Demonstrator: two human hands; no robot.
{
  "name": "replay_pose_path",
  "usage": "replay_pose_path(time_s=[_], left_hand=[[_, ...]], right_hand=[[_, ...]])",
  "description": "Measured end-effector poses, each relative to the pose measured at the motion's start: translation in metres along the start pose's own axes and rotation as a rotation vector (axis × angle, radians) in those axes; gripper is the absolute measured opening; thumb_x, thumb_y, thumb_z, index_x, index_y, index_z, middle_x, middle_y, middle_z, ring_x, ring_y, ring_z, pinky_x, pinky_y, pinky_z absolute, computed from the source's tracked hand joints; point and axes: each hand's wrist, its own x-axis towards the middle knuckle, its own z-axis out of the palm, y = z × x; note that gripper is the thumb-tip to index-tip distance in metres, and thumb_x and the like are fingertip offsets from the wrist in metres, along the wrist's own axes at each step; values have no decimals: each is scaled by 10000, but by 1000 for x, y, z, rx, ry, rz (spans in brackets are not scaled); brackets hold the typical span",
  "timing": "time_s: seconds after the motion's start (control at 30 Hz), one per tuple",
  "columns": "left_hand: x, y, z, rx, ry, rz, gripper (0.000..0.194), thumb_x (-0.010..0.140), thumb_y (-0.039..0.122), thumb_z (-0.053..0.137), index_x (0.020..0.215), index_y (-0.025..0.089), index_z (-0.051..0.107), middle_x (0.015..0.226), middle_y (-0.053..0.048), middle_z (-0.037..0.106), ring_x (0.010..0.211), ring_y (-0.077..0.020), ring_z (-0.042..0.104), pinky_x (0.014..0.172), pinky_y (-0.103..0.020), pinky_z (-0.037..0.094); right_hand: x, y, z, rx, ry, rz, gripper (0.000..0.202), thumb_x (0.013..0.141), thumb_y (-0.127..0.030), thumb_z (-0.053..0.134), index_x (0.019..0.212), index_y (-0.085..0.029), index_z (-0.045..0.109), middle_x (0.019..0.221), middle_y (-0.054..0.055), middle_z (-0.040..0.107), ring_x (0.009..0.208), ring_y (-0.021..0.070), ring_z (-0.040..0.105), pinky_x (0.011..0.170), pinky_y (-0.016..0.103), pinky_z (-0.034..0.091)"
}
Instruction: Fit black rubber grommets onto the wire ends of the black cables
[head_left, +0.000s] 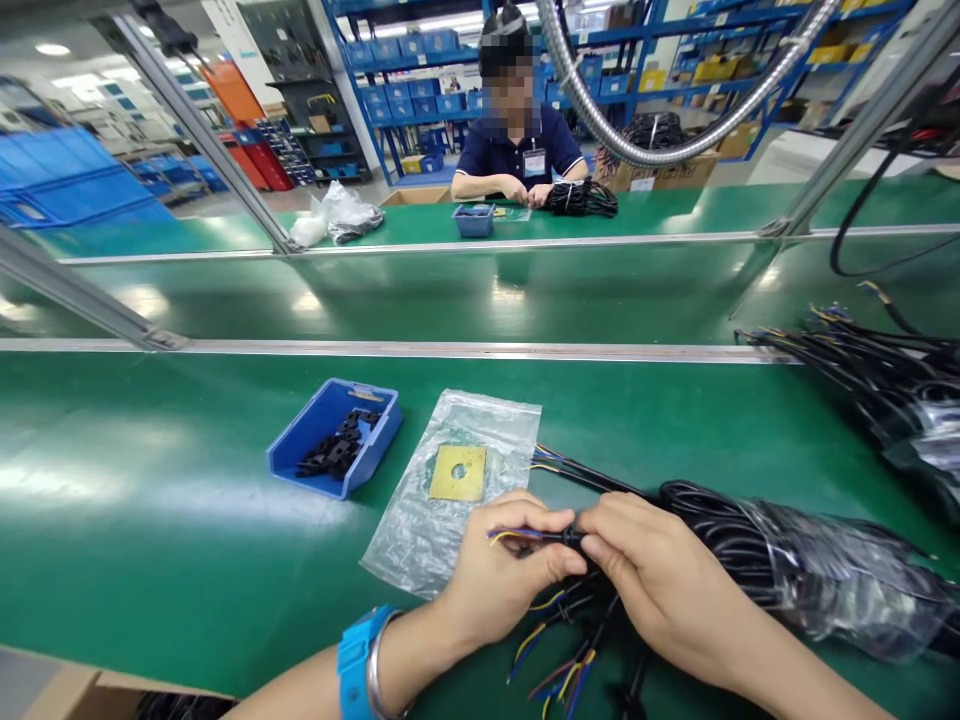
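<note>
My left hand (504,560) and my right hand (656,575) meet over the green bench. Between their fingertips is the end of a black cable, with thin blue and yellow wires (517,537) sticking out across my left palm. My left thumb and forefinger pinch a small black sleeve-like piece (571,537) on this cable. Close to it, my right fingers grip the cable, mostly hiding it. More black cables with bare coloured wire ends (574,675) lie below my hands. A wrapped bundle of black cables (750,550) rests at the right.
A clear plastic bag (420,530) with a yellow square card (459,473) lies left of my hands. Beyond it stands a blue bin (300,425) of small black parts. More cables (862,370) lie far right. A co-worker (517,130) sits opposite, hands on a cable bundle.
</note>
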Motion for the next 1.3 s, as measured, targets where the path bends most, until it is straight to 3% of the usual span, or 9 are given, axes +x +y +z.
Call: replay_pose_path(time_s=[0.37,0.47,0.6,0.7,0.8,1.07,1.3], left_hand=[[6,-2,-1,66,-85,137,234,604,158,838,820,225,775,700,-24,645,658,-129,586,634,-242,461],[8,2,-9,62,-149,52,324,604,165,836,913,222,758,776,-25,639,702,-130,598,665,-240,489],[11,9,-21,-138,-160,-148,442,653,203,808,1074,194,675,838,-31,672,694,-125,641,665,-237,537],[14,12,-23,-259,-126,-241,315,693,252,783,967,146,669,806,-49,705,666,-133,675,637,-230,556],[16,11,-22,-318,-119,-299,311,676,269,797,909,126,651,754,-55,719,607,-135,682,581,-219,557],[16,12,-22,-312,-65,-387,324,637,262,813,856,114,624,720,-67,729,573,-144,685,540,-216,549],[15,13,-18,-315,-28,-412,278,627,247,798,769,124,594,702,-63,731,561,-137,683,545,-208,544]], right_hand=[[0,-1,2,-40,16,-18,250,957,-141,325,724,-193,397,670,-4,483,626,137,441,592,269,346],[-1,1,3,-74,43,-20,216,952,-146,335,766,-194,434,711,11,502,653,151,454,610,283,366],[-2,1,4,-111,40,-1,196,961,-172,333,859,-188,500,766,31,529,708,175,479,646,313,390],[-2,-1,3,-105,29,9,205,970,-203,342,899,-186,534,770,31,533,714,178,487,659,324,398],[-2,-3,2,-88,11,20,227,969,-214,350,896,-186,563,727,22,520,677,164,484,640,314,397],[0,-2,2,-119,28,4,273,959,-226,372,777,-180,570,695,28,546,646,147,525,623,279,422],[2,-1,3,-138,-7,-19,296,973,-211,357,841,-163,618,626,3,491,568,125,474,554,252,379]])
